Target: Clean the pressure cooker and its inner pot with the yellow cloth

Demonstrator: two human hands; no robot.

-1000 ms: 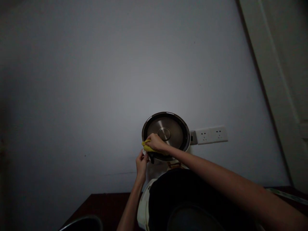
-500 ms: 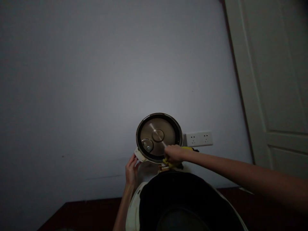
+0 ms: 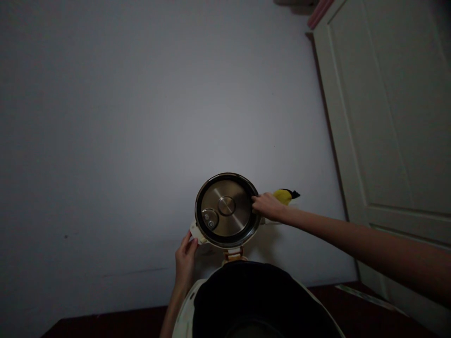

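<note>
The round lid (image 3: pixel 225 223) of a white electric cooker stands raised, its shiny metal inner side with a small round valve facing me. An orange-brown stained hinge (image 3: pixel 234 255) joins it to the cooker body (image 3: pixel 183 307). My left hand (image 3: pixel 185 258) pinches the white tab (image 3: pixel 198 233) at the lid's lower left. At the lid's right rim, my right hand (image 3: pixel 268 206) is closed on a yellow cloth (image 3: pixel 283 195) with a black end, which sticks out behind the fingers. Below sits the dark inner pot (image 3: pixel 243 281), nearest to me.
Behind the lid rises a pale wall (image 3: pixel 158 117). On the right is a white panelled door (image 3: pixel 373 131). The cooker stands on a dark red surface (image 3: pixel 116 324), with a flat patterned strip (image 3: pixel 369 299) at its right. Something pink (image 3: pixel 320 13) shows at the top.
My right hand has moved from the lid's lower edge up to its right rim, with the yellow cloth. My left hand stays at the tab. The view has shifted, and the wall socket is now hidden.
</note>
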